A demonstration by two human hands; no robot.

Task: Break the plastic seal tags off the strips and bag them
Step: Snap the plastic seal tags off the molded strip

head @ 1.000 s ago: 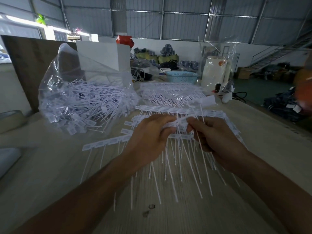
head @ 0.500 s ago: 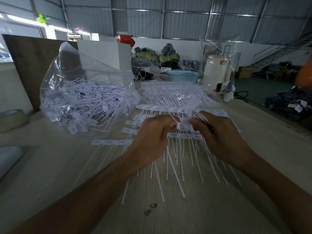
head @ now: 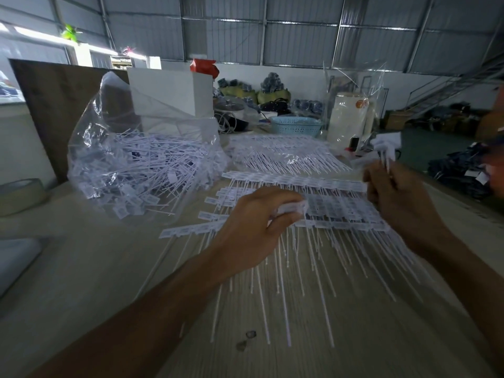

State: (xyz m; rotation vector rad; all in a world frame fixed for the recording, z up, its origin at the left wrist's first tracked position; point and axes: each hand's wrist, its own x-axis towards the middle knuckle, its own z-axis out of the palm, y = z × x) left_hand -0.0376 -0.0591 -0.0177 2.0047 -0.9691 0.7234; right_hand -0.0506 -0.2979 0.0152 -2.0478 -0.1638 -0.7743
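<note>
The seal tags (head: 386, 144) just snapped free, so the right hand (head: 395, 195) has pulled them up toward the worktop's right edge. Left hand (head: 255, 222) pinches the strip (head: 293, 207) mid-worktop. Next stop looks like the bag (head: 141, 165) at the far left.

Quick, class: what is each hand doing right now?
Left hand: grips a strip against the pile.
Right hand: holds broken-off seal tags, raised.

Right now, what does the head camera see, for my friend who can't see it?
The right hand lifts broken-off white plastic seal tags while the left hand grips a white tag strip above more strips on the pale wooden table. A clear plastic bag of tags sits left.
</note>
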